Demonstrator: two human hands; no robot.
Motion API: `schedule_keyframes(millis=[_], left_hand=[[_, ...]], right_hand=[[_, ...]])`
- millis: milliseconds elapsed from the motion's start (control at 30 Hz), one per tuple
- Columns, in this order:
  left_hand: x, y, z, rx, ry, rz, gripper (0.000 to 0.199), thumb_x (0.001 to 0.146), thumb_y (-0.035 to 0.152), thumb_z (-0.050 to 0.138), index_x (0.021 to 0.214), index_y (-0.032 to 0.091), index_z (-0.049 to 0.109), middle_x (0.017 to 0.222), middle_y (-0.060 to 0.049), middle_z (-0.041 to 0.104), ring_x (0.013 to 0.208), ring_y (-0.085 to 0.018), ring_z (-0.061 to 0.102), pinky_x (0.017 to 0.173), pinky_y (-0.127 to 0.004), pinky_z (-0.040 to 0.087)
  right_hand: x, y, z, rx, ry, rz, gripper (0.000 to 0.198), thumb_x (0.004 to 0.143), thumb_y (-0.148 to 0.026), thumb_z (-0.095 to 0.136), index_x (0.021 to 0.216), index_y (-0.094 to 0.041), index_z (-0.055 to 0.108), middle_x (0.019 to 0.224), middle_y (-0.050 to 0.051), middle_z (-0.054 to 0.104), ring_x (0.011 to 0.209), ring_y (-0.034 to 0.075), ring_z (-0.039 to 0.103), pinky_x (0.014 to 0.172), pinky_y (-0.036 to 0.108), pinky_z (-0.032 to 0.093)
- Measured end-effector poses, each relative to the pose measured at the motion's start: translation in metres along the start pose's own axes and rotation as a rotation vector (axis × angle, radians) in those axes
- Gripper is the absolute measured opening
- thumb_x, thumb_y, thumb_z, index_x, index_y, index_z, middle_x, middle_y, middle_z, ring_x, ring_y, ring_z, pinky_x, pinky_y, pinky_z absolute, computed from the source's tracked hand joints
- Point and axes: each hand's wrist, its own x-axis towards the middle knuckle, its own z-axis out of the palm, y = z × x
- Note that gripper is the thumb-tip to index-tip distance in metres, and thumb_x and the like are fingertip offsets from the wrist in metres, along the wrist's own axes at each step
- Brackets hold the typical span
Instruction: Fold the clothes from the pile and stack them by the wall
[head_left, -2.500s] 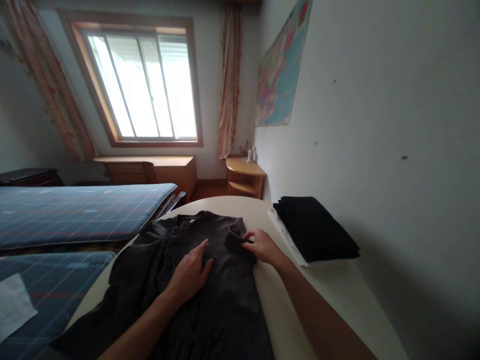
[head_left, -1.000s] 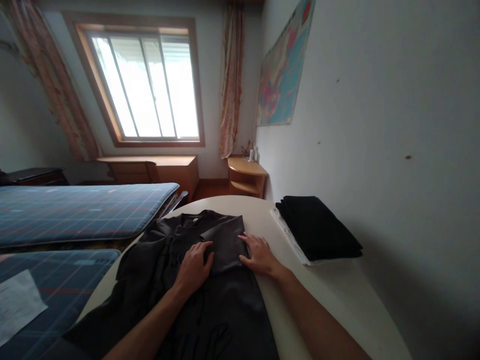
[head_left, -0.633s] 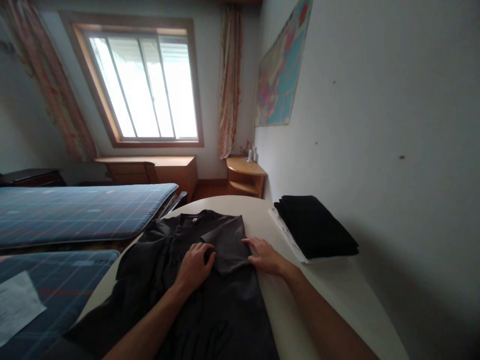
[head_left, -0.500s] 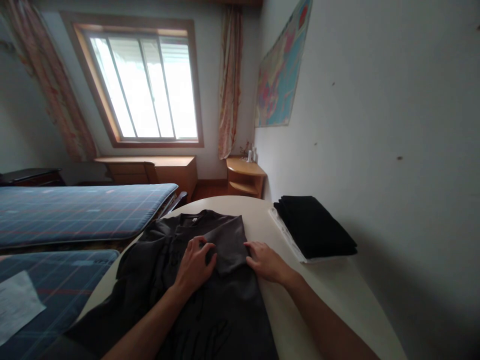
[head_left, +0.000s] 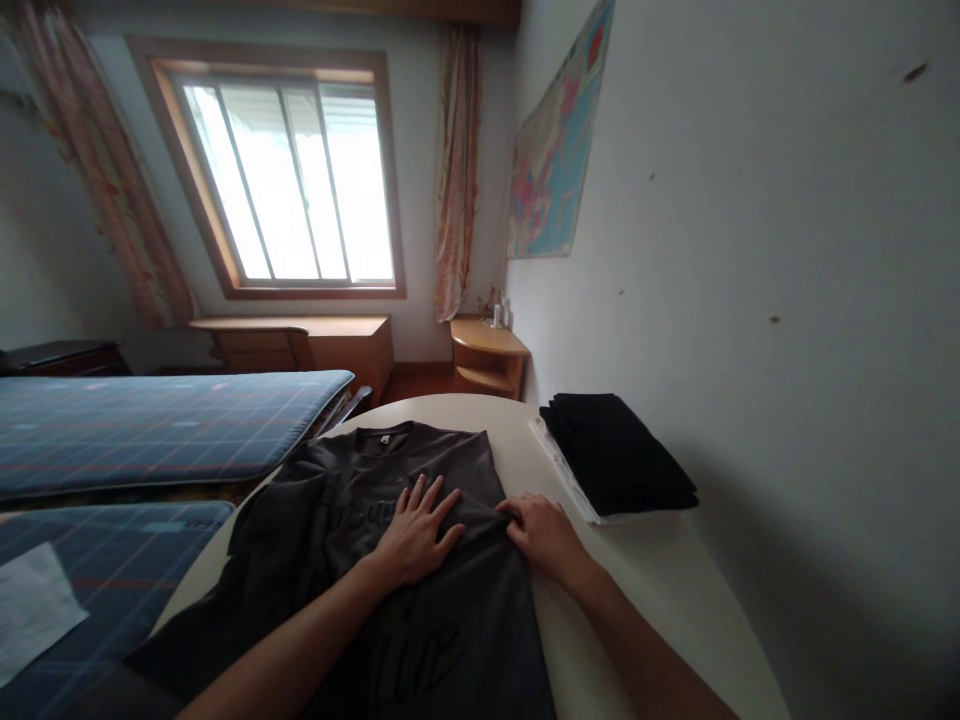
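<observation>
A dark grey T-shirt (head_left: 457, 610) with black lettering lies front up on the table, its collar at the far end. My left hand (head_left: 420, 530) rests flat on the chest, fingers spread over the print. At the shirt's right edge my right hand (head_left: 544, 535) is closed, thumb and fingers pinching the cloth. That side runs in a straight line, and no sleeve shows there. On the left, the other sleeve (head_left: 274, 510) lies loose and rumpled.
Folded black cloth (head_left: 619, 455) sits on a white packet (head_left: 562, 475) at the right of the round-edged pale table (head_left: 480, 405), near the wall. Beds with plaid mattresses (head_left: 172, 420) stand left, with a paper sheet (head_left: 37, 605) on the nearer one.
The right sleeve flap that lay folded over the chest no longer shows on top. My left hand has flattened out and moved slightly right; my right hand has moved a little right and nearer.
</observation>
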Motion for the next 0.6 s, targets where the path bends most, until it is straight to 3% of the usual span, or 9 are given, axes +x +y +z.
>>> schedule_keyframes(millis=[267,433,600], left_hand=[[0.039,0.059,0.018,-0.003,-0.053,0.001,0.066,0.095,0.063,0.035,0.151,0.027,0.038,0.162,-0.013,0.025,0.149,-0.043,0.010,0.114,-0.069,0.015],[0.046,0.056,0.018,-0.012,-0.052,0.025,0.062,0.095,0.062,0.036,0.149,0.030,0.041,0.161,-0.010,0.028,0.148,-0.044,0.013,0.114,-0.067,0.016],[0.047,0.042,0.016,-0.018,-0.042,0.056,0.056,0.097,0.059,0.035,0.148,0.035,0.041,0.160,-0.006,0.030,0.149,-0.041,0.013,0.115,-0.065,0.015]], right_hand=[[-0.008,0.047,-0.018,-0.030,0.011,0.127,0.038,0.083,-0.016,0.049,0.116,-0.023,0.067,0.112,0.006,0.071,0.104,0.020,0.066,0.088,0.028,0.043],[-0.014,0.045,-0.018,-0.044,-0.041,0.238,0.035,0.087,-0.028,0.054,0.121,-0.021,0.056,0.099,0.009,0.073,0.089,0.023,0.069,0.071,0.028,0.044],[-0.015,0.038,-0.019,0.038,-0.034,0.190,0.029,0.087,-0.020,0.052,0.116,-0.023,0.056,0.100,0.007,0.072,0.090,0.021,0.069,0.076,0.027,0.043]])
